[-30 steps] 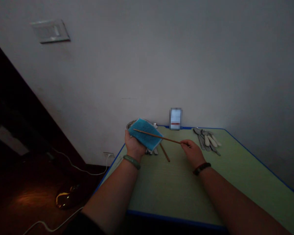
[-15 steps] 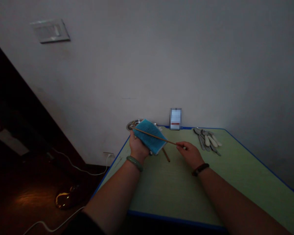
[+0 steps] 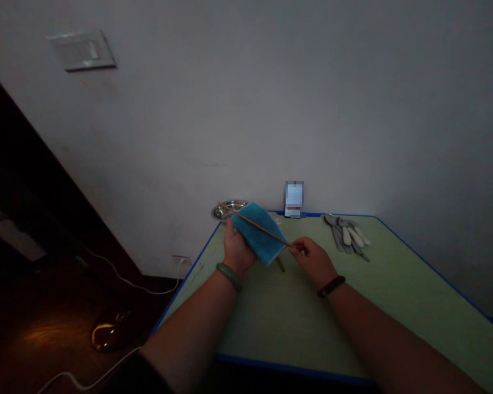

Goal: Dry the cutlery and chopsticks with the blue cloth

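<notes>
My left hand (image 3: 238, 249), with a green bangle at its wrist, supports a blue cloth (image 3: 259, 241) from underneath; most of its fingers are hidden by the cloth. Across the top of the cloth lies a thin wooden chopstick (image 3: 266, 231), slanting from upper left to lower right. The fingertips of my right hand (image 3: 312, 258) pinch its near end. Behind my left hand a shiny metal bowl or dish (image 3: 220, 212) stands at the table's far left corner, partly covered. Another brown stick (image 3: 280, 266) pokes out from under the cloth.
A light green table (image 3: 295, 323) with blue edging meets the wall. Metal cutlery, some pieces white-handled (image 3: 356, 236), lies in a heap at the far right. A phone (image 3: 294, 200) leans on the wall. A white cable (image 3: 135, 291) runs down at the left.
My left hand and the cloth have shifted right, toward my right hand. More of the chopstick's far end and of the metal dish now shows. My right hand has moved slightly left.
</notes>
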`<state>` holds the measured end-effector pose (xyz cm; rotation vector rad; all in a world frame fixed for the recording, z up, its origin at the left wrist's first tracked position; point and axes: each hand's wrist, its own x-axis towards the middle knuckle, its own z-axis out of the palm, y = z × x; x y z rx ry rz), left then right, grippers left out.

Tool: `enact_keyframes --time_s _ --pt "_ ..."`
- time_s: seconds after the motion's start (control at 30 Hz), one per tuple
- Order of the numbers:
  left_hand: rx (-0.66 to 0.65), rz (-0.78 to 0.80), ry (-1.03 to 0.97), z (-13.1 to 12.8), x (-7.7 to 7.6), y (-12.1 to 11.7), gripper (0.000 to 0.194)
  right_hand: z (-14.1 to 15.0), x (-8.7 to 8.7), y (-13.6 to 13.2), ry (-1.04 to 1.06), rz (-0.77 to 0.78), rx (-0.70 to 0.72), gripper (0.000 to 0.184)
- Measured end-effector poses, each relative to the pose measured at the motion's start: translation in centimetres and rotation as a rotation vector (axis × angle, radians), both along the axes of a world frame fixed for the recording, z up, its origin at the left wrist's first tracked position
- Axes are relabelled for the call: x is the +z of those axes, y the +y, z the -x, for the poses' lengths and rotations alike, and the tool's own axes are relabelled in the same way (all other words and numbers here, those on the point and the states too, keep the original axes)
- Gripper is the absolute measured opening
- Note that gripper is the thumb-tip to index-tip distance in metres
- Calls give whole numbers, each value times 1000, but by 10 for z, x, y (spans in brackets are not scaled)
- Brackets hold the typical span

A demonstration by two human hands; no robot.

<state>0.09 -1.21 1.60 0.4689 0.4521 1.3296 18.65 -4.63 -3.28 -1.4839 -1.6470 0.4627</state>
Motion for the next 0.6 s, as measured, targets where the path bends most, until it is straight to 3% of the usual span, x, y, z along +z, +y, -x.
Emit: enact_keyframes --time_s 0.3,0.6 --pt "0 58 -2 -5 0 -3 70 8 6 -4 -58 -10 87 14" --pt "-33 55 -9 -5 0 -3 68 7 3 0 -148 -123 129 18"
